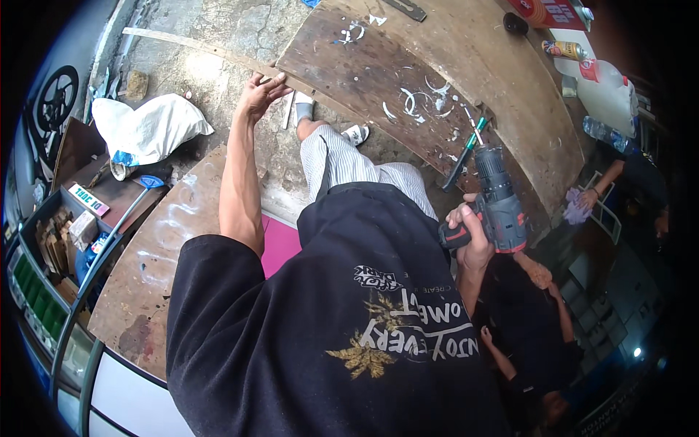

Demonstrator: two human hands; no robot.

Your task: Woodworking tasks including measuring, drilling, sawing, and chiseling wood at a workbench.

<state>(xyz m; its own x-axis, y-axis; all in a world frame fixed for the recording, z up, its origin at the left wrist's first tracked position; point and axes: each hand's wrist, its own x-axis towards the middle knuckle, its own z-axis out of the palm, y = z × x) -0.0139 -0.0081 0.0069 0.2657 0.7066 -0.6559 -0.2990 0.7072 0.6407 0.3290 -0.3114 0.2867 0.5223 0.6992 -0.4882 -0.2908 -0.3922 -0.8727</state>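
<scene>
Head view, hands at work, which I am following from a distance: a dark shirt is filling the foreground. Just beyond it, the right grip is wrapping the handle of a black-and-red cordless drill. The chuck is pointing away from the body, toward the desk; I am not managing to tell whether the tip is touching anything. A green-and-black tool is showing just beside the chuck.

Farther out, the left grip is standing narrow, its thumb and fingers seemingly pinching a pale wooden strip at the desk's corner. One end of the strip is projecting well past that corner, above the concrete floor; the remainder appears to be running along the desk's near edge.

As to progress, I am judging the work to be partway: the strip is meeting the edge and the drill is in hand, yet the two are standing well apart. Drilling or fastening seems to be remaining; any screws already set are proving too small to make out.

Toward the rim, a white sack is lying at left, while another person is holding a lilac cloth at right.
</scene>
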